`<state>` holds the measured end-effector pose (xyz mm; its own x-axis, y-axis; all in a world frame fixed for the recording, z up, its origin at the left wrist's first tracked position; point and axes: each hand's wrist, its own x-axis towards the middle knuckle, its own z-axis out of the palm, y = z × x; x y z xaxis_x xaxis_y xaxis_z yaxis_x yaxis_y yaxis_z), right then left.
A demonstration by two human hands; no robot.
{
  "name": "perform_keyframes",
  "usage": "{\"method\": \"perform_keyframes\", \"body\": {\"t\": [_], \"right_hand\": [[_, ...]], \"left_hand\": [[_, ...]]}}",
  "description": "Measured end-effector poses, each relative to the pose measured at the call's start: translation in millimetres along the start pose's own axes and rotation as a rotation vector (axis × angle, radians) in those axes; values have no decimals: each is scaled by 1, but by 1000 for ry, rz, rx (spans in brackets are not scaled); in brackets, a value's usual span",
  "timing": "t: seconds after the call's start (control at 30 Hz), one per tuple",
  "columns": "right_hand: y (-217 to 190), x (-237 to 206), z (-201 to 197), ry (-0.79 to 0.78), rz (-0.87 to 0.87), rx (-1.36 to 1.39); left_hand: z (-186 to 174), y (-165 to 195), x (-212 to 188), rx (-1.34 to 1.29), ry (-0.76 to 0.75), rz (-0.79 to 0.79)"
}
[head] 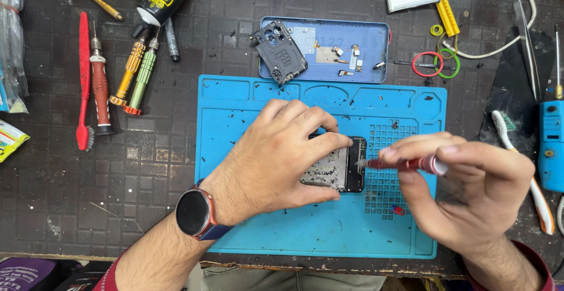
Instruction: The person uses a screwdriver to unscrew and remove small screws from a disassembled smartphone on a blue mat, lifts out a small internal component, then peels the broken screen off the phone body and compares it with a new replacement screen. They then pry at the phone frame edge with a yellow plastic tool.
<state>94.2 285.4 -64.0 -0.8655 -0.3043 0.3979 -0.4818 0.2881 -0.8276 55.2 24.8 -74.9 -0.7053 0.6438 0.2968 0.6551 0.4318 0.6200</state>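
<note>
Blue silicone covers the middle of the dark workbench as a work mat [258, 232], and on it lies an opened phone [336, 169], its bare metal insides facing up. The person's left hand [276, 156] presses down over the phone's left part, fingers spread and curled around its top and bottom edges, thumb along the near side, so the phone is pinned flat against the mat. A round dark watch [194, 212] sits on that wrist. The right hand [470, 179] comes in from the right with its fingers closed in a pinch around a small red-handled screwdriver [405, 163], which lies nearly level, with its tip at the phone's right edge; whether the tip actually touches a screw cannot be told. Just behind the mat rests a blue phone back cover [358, 38] lying inside up, with a black inner frame piece [279, 51] leaning on its left end and a few tiny loose parts scattered on it. To the left of the mat, well apart from the hands, lie a red toothbrush [84, 79], a red screwdriver [100, 85], and an orange and a green screwdriver side by side. A white toothbrush [523, 162] and a blue tool [552, 144] lie at the right edge.
</note>
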Motion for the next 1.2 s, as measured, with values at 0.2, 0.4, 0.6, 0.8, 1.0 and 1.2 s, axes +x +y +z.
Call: {"method": "perform_keyframes", "body": {"t": [0.2, 0.4, 0.6, 0.8, 1.0, 1.2], "right_hand": [[4, 0, -2, 15, 53, -20], [3, -2, -3, 8, 88, -50], [6, 0, -3, 0, 40, -14], [9, -2, -7, -12, -73, -139], [8, -1, -11, -41, -100, -134], [2, 3, -10, -106, -12, -33]], "left_hand": [[2, 0, 0, 5, -47, -29], [2, -2, 0, 8, -48, -33], [2, -2, 0, 8, -50, -34], [2, -2, -1, 2, -49, -37], [2, -2, -1, -1, -57, -44], [1, -2, 0, -2, -54, -42]]}}
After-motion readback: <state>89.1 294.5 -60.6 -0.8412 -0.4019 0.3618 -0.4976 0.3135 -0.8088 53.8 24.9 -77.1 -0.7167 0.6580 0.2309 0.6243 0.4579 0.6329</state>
